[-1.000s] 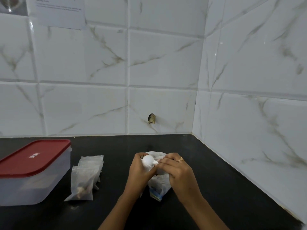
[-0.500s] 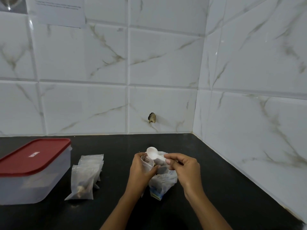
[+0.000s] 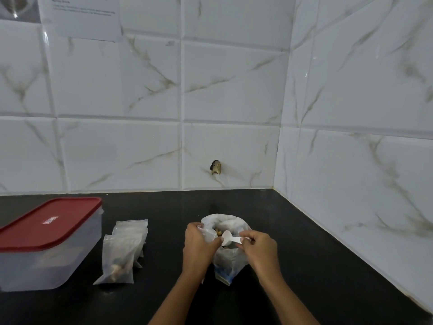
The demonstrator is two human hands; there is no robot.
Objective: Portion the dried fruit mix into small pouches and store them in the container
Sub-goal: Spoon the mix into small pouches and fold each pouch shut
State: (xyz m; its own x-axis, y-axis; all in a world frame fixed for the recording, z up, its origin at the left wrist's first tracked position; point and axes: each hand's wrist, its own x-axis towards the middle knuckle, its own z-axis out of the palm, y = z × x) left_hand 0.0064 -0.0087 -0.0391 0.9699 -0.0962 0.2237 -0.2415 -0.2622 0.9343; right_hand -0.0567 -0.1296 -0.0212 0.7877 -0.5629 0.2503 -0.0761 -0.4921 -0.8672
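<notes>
Head view looks down on both forearms reaching in over a black countertop (image 3: 304, 242). Left hand (image 3: 199, 245) curls its fingers around the rim of a crinkled clear plastic bag (image 3: 230, 259), holding its mouth open. Right hand (image 3: 260, 247) pinches the handle of a small white plastic spoon (image 3: 228, 239), bowl poised at the bag's mouth, between the two hands. Thin translucent pouches (image 3: 124, 249) lie stacked to the left, just beside a clear box-shaped container (image 3: 46, 261) with a red lid (image 3: 49, 221).
</notes>
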